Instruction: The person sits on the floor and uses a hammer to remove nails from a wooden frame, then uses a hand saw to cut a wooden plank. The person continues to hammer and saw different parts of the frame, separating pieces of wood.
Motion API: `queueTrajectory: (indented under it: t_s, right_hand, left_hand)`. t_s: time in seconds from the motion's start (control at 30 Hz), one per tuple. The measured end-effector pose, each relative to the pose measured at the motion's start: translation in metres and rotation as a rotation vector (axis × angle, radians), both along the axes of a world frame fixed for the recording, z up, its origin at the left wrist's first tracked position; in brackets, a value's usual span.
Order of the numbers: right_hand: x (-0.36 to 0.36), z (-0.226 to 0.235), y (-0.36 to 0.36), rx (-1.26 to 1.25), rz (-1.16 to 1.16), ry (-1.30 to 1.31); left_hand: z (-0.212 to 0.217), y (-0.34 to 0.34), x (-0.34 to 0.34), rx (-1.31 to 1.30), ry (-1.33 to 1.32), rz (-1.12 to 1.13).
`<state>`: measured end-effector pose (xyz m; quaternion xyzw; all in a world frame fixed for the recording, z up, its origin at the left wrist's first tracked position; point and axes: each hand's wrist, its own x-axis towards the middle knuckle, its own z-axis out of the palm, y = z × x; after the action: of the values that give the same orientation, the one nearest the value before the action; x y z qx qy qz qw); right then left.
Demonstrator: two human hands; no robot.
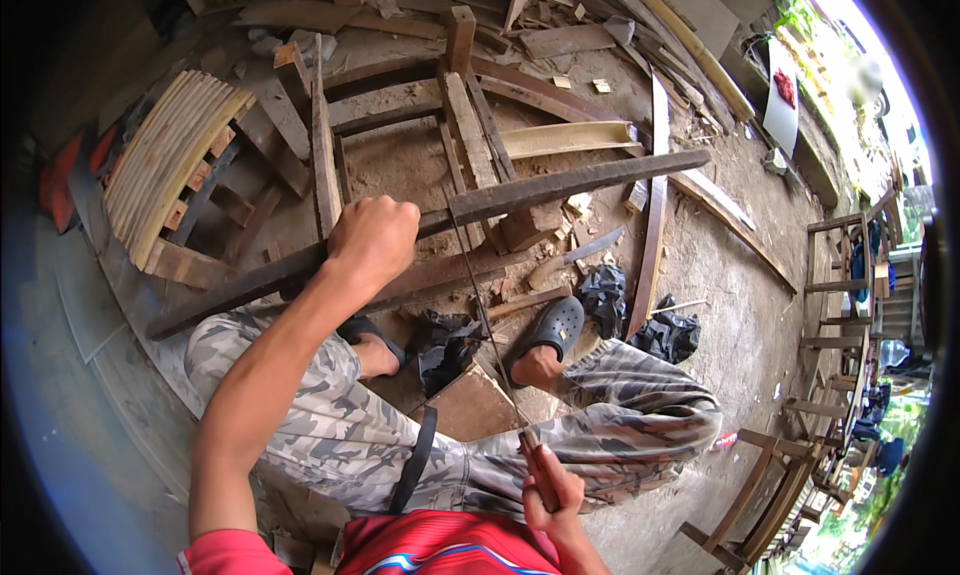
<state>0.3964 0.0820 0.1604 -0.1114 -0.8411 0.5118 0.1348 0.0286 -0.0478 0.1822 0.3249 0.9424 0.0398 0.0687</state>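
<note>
A long dark wooden bar (pixel 590 180) lies slantwise across a wooden frame (pixel 466 125) in front of me, its left end near my left knee. My left hand (pixel 375 240) is closed over the bar, pressing it from above. In my right hand (pixel 555 497), low and close to my body, is the wooden handle of a handsaw (pixel 541 475). Its thin blade runs up and away from me. The blade's far end meets the bar just right of my left hand; the depth of any cut is too small to see.
Between my feet and the frame lie a large knife (pixel 592 250) and black plastic bags (pixel 448 347). A slatted wooden piece (pixel 175 160) stands at left. Wood planks (pixel 652 215) and scraps litter the floor. Chair-like wooden frames (pixel 760 495) line the right side.
</note>
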Motion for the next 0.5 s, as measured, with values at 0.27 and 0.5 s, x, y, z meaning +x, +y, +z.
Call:
queueTrajectory:
  t_s: [0.27, 0.5]
  right_hand:
    - [-0.15, -0.011, 0.001, -0.238, -0.016, 0.02]
    - [0.011, -0.004, 0.004, -0.118, 0.037, -0.104]
  left_hand:
    - [-0.005, 0.003, -0.004, -0.019, 0.029, -0.014]
    - [-0.001, 0.0, -0.001, -0.021, 0.005, 0.026]
